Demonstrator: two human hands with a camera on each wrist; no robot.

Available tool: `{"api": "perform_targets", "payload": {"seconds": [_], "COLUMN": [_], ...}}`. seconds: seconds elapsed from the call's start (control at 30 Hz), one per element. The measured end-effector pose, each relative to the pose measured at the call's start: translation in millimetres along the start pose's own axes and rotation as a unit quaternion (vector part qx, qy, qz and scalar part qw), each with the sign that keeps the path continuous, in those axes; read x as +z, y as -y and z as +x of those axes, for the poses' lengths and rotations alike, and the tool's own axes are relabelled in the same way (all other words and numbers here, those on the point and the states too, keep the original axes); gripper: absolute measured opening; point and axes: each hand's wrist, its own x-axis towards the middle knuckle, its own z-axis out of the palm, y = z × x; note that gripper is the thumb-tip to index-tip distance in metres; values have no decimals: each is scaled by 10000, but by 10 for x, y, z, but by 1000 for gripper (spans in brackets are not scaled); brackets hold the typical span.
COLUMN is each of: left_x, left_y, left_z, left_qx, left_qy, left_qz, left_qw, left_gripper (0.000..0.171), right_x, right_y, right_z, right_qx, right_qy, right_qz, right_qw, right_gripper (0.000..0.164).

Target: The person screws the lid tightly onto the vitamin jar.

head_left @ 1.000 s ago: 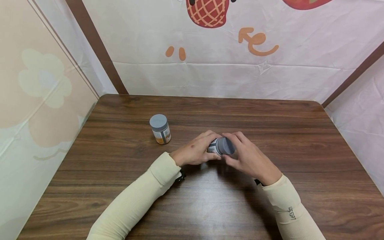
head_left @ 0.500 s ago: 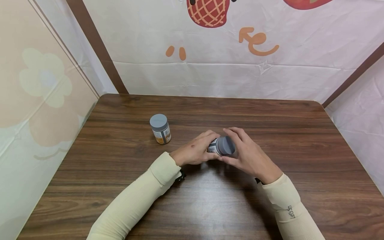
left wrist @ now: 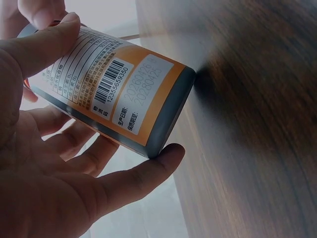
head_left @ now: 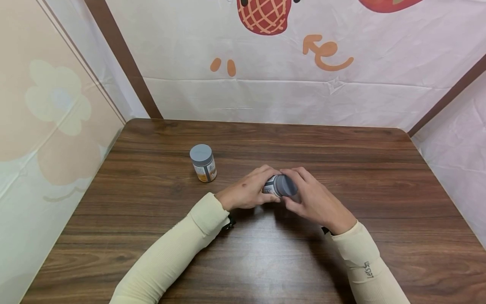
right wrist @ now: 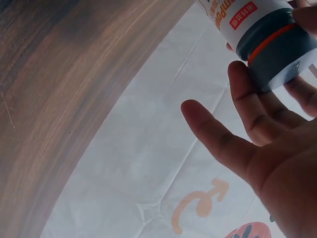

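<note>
My left hand (head_left: pixel 247 189) grips the body of a small supplement jar (head_left: pixel 271 186) that leans over, its grey lid (head_left: pixel 286 185) toward the right. In the left wrist view the orange and white label (left wrist: pixel 114 84) carries a barcode, and the jar's bottom edge is down close to the wooden tabletop. The thumb and fingers of my right hand (head_left: pixel 315 198) pinch the lid from both sides. An orange-red ring (right wrist: pixel 271 40) shows between lid and neck in the right wrist view, where the index finger (right wrist: pixel 215 131) sticks out away from the lid.
A second jar (head_left: pixel 203 164) with a grey lid and an orange label stands upright to the left of my hands. The brown wooden table (head_left: pixel 360 156) ends at the back against a printed white cloth (head_left: pixel 182 97).
Half a second ago my right fingers were spread wider around the lid; now they have closed back onto it. The left hand, its jar and the standing jar stay in place.
</note>
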Motion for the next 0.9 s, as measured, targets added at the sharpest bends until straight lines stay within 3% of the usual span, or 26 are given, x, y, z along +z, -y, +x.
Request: {"api": "perform_targets", "payload": {"seconds": [0.4,0.5,0.6,0.73,0.9], "left_x": [7,9,8,3,7], "left_y": [-8,-9,-10,-11,1], "left_z": [0,4,10,6,1], "left_qx": [-94,-77,-54,-54,-21], "left_qy": [33,44,49,49,42], "left_qz": [-27,1,38,15,-27], "left_qw": [9999,10000,10000,10000,10000], "left_gripper": [45,45,47,52,53], "right_x": [9,7,-8,-19,-4], "right_y": [26,-2,-39,-64,-69], "right_z": [-14,-12,-2,8,-1], "right_qx": [832,605,95,-468,-622], "right_qy": [183,64,-88,-105,-100], "right_qz": [-143,-198,-175,-138,-163], "right_qw": [9963,9980,9998,9988,9979], "right_gripper": [61,67,74,69,63]}}
